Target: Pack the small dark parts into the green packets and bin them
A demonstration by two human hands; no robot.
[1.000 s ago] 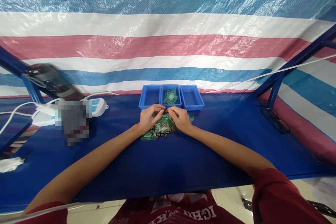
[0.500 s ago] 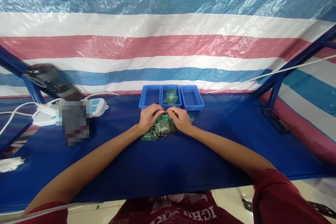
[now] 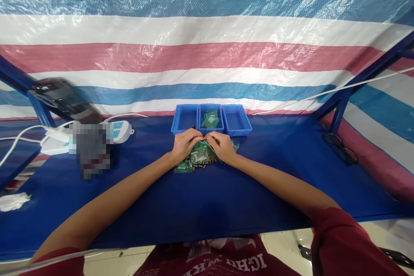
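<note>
My left hand (image 3: 183, 144) and my right hand (image 3: 224, 147) meet fingertip to fingertip above a heap of green packets (image 3: 199, 155). Each has thumb and finger pinched together; whatever lies between them is too small to make out, though a bit of orange shows at the fingertips. Small brownish, metallic-looking pieces (image 3: 200, 166) lie loose along the heap's near edge. Just beyond my hands, three blue trays stand side by side: a left tray (image 3: 184, 132), a middle tray (image 3: 211, 131) with green packets (image 3: 211, 118) in it, and a right tray (image 3: 238, 132) showing its bare bottom.
On the blue table (image 3: 200, 207), a white power strip (image 3: 122, 132) with cables sits at the left, near a dark bottle (image 3: 69, 99) and a blurred-out item (image 3: 93, 148). White crumpled material (image 3: 14, 202) lies far left, black-framed glasses (image 3: 341, 148) far right. Striped sheeting (image 3: 207, 56) hangs behind.
Both hands stay almost in place, with only a slight shift of the fingers at the pinch. Trays and heap look unchanged.
</note>
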